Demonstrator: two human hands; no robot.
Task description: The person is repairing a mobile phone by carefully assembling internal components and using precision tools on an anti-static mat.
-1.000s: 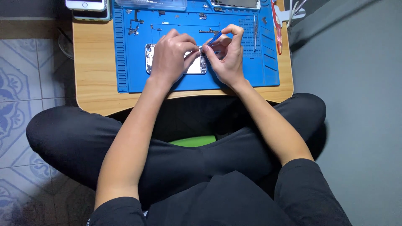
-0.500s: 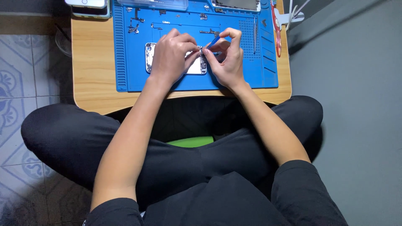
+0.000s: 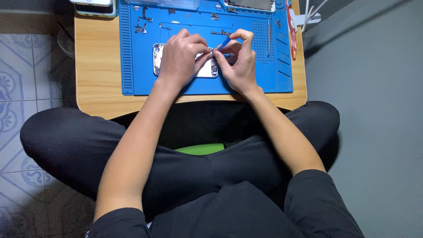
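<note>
On the blue mat (image 3: pixel 132 66): opened phone (image 3: pixel 158 59), left hand (image 3: pixel 180 55) arched over it, fingers pressing down; right hand (image 3: pixel 238 61) curled, pinching a blue tool (image 3: pixel 224 43).

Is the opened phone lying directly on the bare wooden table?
No, the opened phone lies on the blue repair mat, which covers that part of the wooden table.

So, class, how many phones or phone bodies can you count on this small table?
3: opened phone body under both hands; phone at far-left corner; screen unit at the mat's far edge. Others may lie out of frame.
</note>
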